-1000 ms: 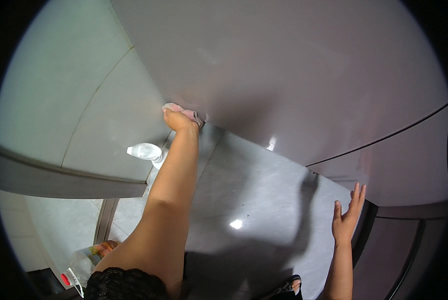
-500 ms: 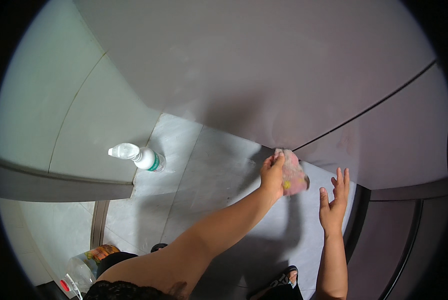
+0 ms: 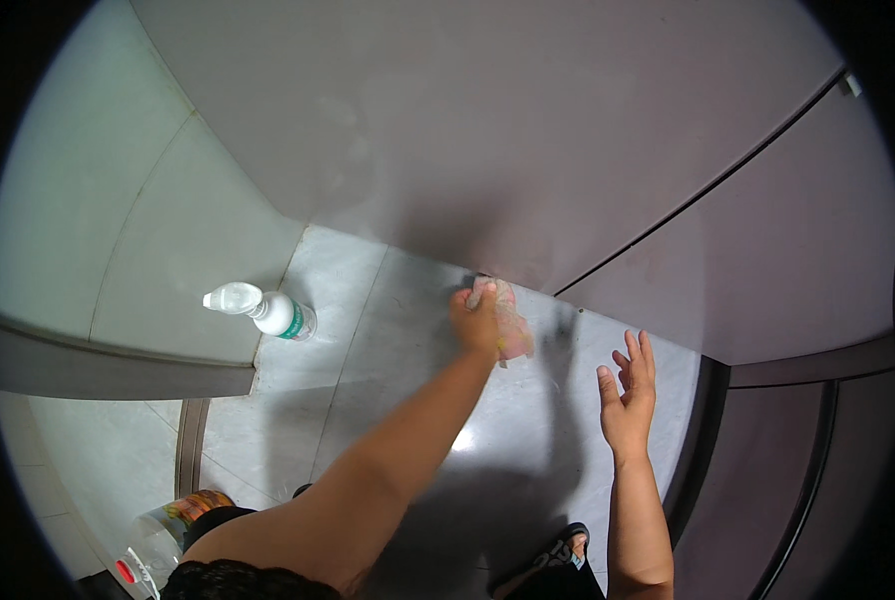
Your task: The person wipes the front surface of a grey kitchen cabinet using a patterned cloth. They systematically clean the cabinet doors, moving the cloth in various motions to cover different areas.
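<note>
My left hand is closed round a pinkish, patterned cloth at the bottom edge of a large grey-mauve panel. Part of the cloth hangs down to the right of the fingers. Whether it presses on the panel's edge I cannot tell for sure. My right hand is raised over the floor, fingers apart and holding nothing. A white spray bottle with a green-banded label stands upright on the floor to the left, beside the pale wall.
Grey tiles cover the floor. A clear plastic bottle with a red cap is at lower left. My sandalled foot shows at the bottom. A dark gap divides the panels, and a dark door frame stands at right.
My left hand has moved left along the panel's lower edge with the cloth. The open right hand has shifted slightly left. The view has turned a little.
</note>
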Tool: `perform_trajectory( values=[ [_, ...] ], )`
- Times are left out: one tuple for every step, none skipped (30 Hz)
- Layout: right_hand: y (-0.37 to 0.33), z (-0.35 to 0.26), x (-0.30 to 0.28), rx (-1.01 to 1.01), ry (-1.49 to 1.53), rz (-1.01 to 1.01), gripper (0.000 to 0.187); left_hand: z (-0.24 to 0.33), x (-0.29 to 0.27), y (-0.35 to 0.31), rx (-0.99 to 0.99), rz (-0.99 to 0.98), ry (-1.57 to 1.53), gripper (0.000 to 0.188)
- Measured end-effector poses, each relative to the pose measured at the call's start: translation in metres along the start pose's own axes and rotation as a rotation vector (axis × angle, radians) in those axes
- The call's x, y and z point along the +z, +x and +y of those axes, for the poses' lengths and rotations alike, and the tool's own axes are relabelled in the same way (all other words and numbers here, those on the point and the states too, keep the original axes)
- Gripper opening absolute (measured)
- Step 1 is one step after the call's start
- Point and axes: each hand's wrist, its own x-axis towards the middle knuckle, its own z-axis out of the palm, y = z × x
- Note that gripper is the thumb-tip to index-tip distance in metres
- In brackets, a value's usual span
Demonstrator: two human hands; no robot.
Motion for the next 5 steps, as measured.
perform_trajectory(
  values=[
    [0.0, 0.0, 0.0, -0.023, 0.015, 0.008, 0.058, 0.005, -0.003, 0.0, -0.015, 0.023, -0.018, 0.033],
    [0.001, 0.003, 0.0, -0.04, 0.036, 0.017, 0.058, 0.016, 0.002, -0.007, 0.091, -0.019, 0.079, 0.034],
    [0.0, 0.006, 0.001, -0.024, 0.034, 0.007, 0.058, 0.04, 0.011, -0.021, 0.195, -0.069, 0.181, 0.035],
    [-0.001, 0.009, 0.002, -0.008, 0.033, -0.002, 0.058, 0.067, 0.02, -0.035, 0.3, -0.122, 0.281, 0.036],
    [-0.001, 0.011, 0.003, 0.001, 0.028, -0.018, 0.059, 0.066, 0.017, -0.034, 0.298, -0.122, 0.285, 0.036]
  ],
)
